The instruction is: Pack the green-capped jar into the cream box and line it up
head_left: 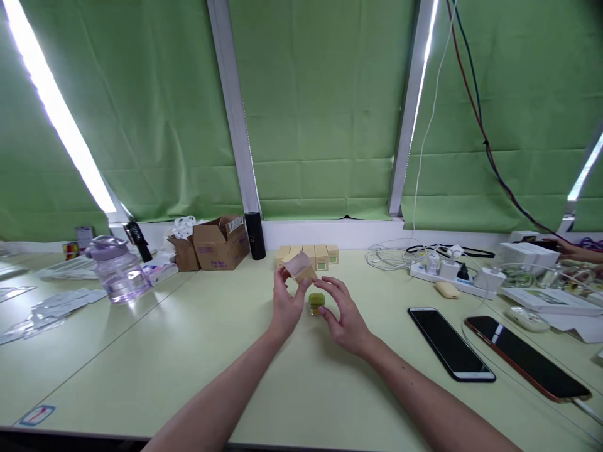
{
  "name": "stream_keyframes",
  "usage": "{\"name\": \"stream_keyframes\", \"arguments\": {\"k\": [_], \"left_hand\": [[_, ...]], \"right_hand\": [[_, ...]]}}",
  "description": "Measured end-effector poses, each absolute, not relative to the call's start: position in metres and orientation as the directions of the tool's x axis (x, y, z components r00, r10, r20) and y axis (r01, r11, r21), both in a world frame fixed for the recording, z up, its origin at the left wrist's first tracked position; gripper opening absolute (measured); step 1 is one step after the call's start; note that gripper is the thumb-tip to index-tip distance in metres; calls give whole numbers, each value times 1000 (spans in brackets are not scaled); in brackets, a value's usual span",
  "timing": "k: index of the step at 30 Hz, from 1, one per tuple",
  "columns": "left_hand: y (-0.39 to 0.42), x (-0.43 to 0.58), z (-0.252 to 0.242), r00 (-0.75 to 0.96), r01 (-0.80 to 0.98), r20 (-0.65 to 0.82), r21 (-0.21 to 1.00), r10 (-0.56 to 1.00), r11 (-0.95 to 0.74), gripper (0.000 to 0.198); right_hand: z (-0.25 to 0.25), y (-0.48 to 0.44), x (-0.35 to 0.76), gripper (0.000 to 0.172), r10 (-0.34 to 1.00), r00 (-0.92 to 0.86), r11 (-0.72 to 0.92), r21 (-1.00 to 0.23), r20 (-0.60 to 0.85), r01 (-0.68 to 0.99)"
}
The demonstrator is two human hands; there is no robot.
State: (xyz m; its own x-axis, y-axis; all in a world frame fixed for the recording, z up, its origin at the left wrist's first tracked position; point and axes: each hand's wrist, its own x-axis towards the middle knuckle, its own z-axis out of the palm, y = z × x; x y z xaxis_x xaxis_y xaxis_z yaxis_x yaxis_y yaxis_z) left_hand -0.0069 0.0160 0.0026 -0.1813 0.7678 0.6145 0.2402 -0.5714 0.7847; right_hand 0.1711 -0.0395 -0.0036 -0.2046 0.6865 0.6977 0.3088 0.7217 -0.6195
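Left hand (286,309) is gripping a small tan cardboard box (306,274)
Right hand (347,321) is curving beside a small green-lidded jar (317,300); cannot tell its grip.

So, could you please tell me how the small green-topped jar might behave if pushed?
The green-topped jar looks squat, so it should probably slide before tipping. Its shiny, glass-like lower part may be slippery and perhaps fragile.

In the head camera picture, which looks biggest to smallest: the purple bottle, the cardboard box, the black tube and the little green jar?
Largest: purple bottle and cardboard box; too alike to rank, and the bottle looks nearer the camera.
Next: black tube.
Smallest: little green jar.
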Motion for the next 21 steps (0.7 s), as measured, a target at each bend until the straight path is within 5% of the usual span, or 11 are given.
{"name": "stream_keyframes", "arguments": {"k": [12, 21], "left_hand": [[47, -28, -10, -232, 68, 362, 932, 903, -356, 55], [54, -34, -17, -102, 212, 343, 925, 934, -317, 46]], "right_hand": [[-33, -16, 172, 57, 837, -183, 502, -590, 516, 632], [-19, -11, 186, 44, 911, -79, 321, -577, 404, 751]]}}
